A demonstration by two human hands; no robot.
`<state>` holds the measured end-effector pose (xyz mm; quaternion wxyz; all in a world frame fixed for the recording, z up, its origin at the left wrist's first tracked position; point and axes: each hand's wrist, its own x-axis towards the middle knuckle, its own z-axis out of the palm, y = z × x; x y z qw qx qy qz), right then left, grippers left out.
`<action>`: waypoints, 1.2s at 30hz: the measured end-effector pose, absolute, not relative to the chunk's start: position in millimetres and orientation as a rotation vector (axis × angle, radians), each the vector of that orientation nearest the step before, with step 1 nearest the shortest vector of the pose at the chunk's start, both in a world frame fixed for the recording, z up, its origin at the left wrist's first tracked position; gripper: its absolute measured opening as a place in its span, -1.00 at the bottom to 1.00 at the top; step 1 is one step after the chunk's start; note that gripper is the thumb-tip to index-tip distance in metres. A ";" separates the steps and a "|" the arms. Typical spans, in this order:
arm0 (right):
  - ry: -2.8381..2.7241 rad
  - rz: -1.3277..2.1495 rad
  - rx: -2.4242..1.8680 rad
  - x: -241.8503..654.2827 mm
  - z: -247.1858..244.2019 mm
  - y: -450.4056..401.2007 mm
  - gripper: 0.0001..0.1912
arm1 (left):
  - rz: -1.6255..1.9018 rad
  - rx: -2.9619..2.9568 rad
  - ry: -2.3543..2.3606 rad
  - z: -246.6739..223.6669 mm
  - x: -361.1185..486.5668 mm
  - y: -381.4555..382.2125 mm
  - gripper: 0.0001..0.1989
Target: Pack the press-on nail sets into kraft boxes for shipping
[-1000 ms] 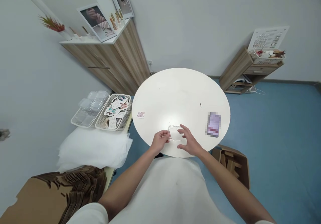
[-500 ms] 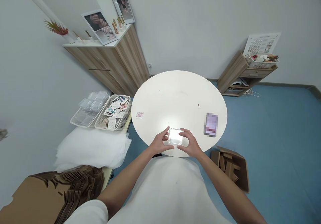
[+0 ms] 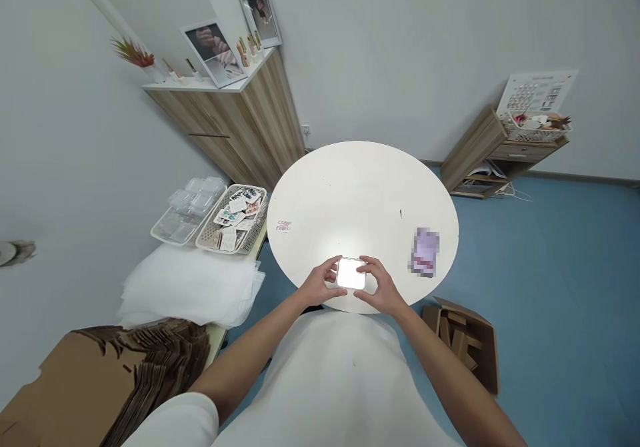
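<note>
A small clear box (image 3: pixel 351 274) with a bright, glaring top is held between my two hands near the front edge of the round white table (image 3: pixel 360 180). My left hand (image 3: pixel 321 281) grips its left side, fingers at the back corner and thumb at the front. On the right side, my right hand (image 3: pixel 377 284) holds it with curled fingers, one lying over the top edge. Glare hides what the box contains. A small pink printed piece (image 3: pixel 283 227) lies at the table's left, and a blurred purple item (image 3: pixel 425 252) at its right.
Left of the table are a basket of cards (image 3: pixel 233 220), a tray of clear boxes (image 3: pixel 187 213), white sheets (image 3: pixel 190 287) and stacked brown cardboard (image 3: pixel 85 373). An open carton (image 3: pixel 485 347) stands on the floor at right. Behind are cabinets (image 3: pixel 240 120).
The view has shifted slightly, so the surroundings appear a little farther right. My hands keep hold of the clear box, whose top now shows stronger glare.
</note>
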<state>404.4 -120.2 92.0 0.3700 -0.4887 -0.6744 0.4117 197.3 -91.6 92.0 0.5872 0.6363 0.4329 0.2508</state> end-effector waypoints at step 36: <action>-1.144 1.374 -1.531 402.8 67.5 -85.0 -0.61 | 0.627 1.042 1.090 58.9 211.8 -89.9 -0.49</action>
